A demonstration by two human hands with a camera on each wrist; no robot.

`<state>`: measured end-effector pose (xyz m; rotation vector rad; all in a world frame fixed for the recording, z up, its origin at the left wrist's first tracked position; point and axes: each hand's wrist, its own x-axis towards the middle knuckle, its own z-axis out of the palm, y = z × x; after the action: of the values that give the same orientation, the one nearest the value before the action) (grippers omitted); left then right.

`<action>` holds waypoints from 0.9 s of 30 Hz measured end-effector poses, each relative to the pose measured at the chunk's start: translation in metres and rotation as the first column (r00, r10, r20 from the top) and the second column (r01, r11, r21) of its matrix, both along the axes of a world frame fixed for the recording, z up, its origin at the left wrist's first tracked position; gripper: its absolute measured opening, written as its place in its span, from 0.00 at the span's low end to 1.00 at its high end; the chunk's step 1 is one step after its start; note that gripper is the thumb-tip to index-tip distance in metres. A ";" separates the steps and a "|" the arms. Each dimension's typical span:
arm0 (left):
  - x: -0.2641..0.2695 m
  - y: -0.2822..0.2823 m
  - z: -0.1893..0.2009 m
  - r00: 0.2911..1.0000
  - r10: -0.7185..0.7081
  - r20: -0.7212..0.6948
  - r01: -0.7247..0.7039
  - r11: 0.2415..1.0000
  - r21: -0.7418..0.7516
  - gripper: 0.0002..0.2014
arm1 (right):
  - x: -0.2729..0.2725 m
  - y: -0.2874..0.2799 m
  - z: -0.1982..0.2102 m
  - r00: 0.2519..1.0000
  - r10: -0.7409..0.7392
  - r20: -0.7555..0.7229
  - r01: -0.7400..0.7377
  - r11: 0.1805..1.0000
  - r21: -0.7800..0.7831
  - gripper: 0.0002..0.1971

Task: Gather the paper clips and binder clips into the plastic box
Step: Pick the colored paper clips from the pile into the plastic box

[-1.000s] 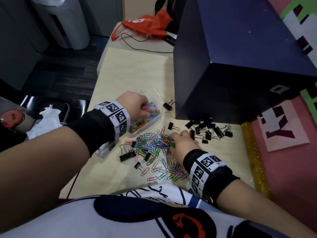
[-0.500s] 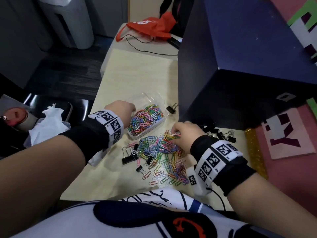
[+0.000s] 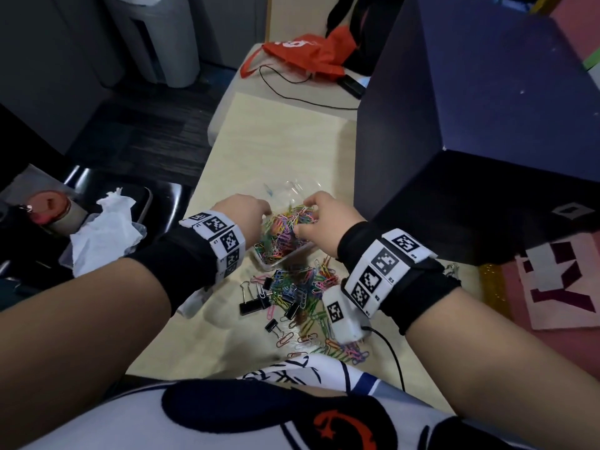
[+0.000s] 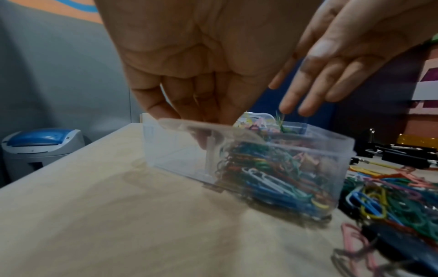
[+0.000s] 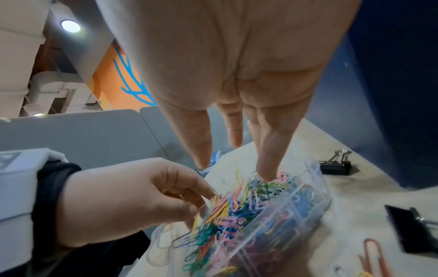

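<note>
Beside the dark cabinet (image 3: pixel 454 151), your plastic box (image 3: pixel 279 259) sits on the bench (image 3: pixel 276 151), long axis angled away-right; left hand (image 3: pixel 242 212) grips its rim, right hand (image 3: pixel 328 216) fingers extended above the paper clips (image 3: pixel 302 287)

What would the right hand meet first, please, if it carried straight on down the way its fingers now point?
Most likely the paper clips heaped in the plastic box. The right hand points down over it, fingers straight, one fingertip at or just above the heap; the exact depth is unclear.
</note>
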<state>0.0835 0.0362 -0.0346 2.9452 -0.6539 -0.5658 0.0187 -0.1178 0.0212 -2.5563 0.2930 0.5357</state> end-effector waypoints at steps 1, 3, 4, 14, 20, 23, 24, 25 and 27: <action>0.000 0.000 0.000 1.000 0.009 -0.001 -0.009 1.000 -0.005 0.20 | -0.001 -0.004 0.000 1.000 -0.002 -0.007 0.002 1.000 -0.016 0.25; 0.000 -0.001 0.001 1.000 0.027 0.006 -0.027 0.999 -0.021 0.21 | -0.008 -0.013 -0.002 1.000 -0.021 -0.004 0.021 0.999 -0.026 0.20; -0.001 -0.003 0.001 1.000 0.028 0.015 -0.027 0.999 -0.030 0.22 | -0.012 -0.017 -0.003 0.999 -0.032 -0.012 0.032 0.999 -0.028 0.18; -0.005 -0.009 0.006 0.993 -0.103 0.052 0.107 0.991 -0.080 0.16 | -0.053 -0.029 -0.022 0.989 -0.013 -0.146 0.006 0.999 -0.051 0.12; 0.034 -0.001 0.006 0.997 -0.063 0.053 0.059 0.995 0.076 0.20 | -0.066 -0.024 -0.030 0.978 0.042 -0.204 -0.053 0.998 -0.046 0.14; 0.045 -0.010 0.002 0.977 -0.212 0.012 0.204 0.956 0.209 0.24 | -0.071 -0.024 -0.031 0.978 0.057 -0.201 -0.067 0.997 -0.044 0.13; 0.046 -0.015 -0.001 0.962 -0.274 0.013 0.261 0.928 0.267 0.22 | -0.071 -0.025 -0.031 0.977 0.055 -0.205 -0.066 0.997 -0.047 0.13; 0.047 -0.019 -0.005 0.945 -0.327 0.004 0.308 0.895 0.324 0.18 | -0.072 -0.026 -0.031 0.976 0.054 -0.209 -0.066 0.997 -0.051 0.14; 0.049 -0.023 -0.011 0.881 -0.472 0.028 0.412 0.797 0.442 0.18 | -0.072 -0.027 -0.031 0.975 0.058 -0.214 -0.072 0.996 -0.058 0.14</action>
<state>0.1323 0.0136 -0.0461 3.2533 -1.4392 -0.6054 -0.0536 -0.1450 -0.0100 -2.5817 0.3062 0.8396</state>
